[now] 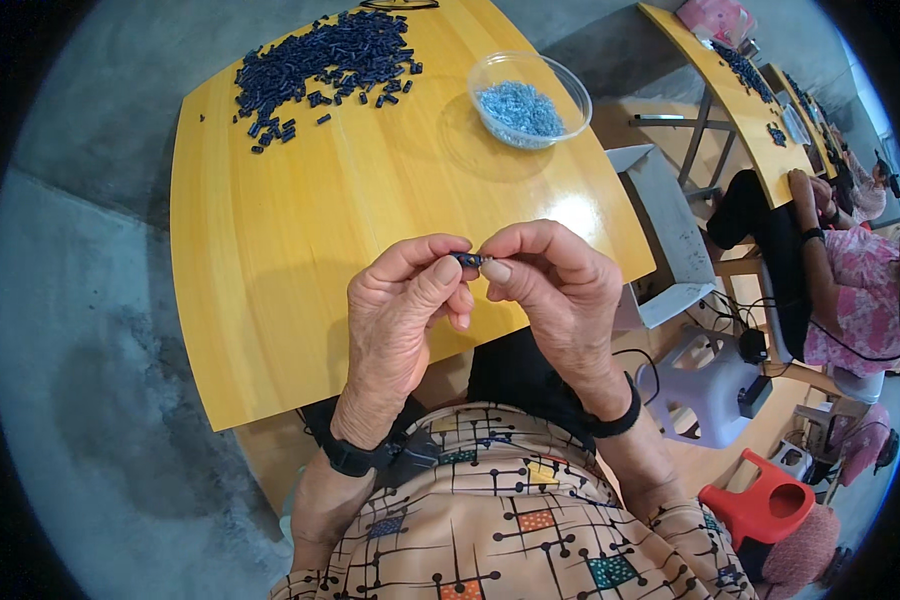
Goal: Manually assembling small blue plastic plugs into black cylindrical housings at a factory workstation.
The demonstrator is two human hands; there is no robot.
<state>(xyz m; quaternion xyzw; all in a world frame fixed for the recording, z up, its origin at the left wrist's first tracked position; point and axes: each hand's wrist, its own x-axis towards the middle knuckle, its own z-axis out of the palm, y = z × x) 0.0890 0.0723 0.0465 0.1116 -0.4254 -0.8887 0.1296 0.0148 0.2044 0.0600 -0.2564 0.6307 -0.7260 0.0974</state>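
Fingertips of both hands met on one small dark blue tube piece (468, 260), held just above the near edge of the yellow wooden table (270, 250). The left hand (402, 310) pinched it narrowly between thumb and forefinger from one end; the right hand (560, 295) closed on the other end in the same tight pinch, so little of the piece showed between the nails (whether anything was being pushed into it could not be made out).

Farther back on the table lay a loose heap of dark blue pieces (320, 60) of the same kind, a few strays scattered off its near side. To the right of the heap stood a clear plastic bowl (530, 98) holding tiny light blue bits (520, 108). Each wrist wore a black band. Beyond the table's right edge, another person in a pink patterned top (860, 300) sat at a second table; a red stool (765, 505) stood nearer.

As a judgement: so small a piece, gripped only at its ends, could easily twist free and drop past the table edge into the lap or onto the floor.
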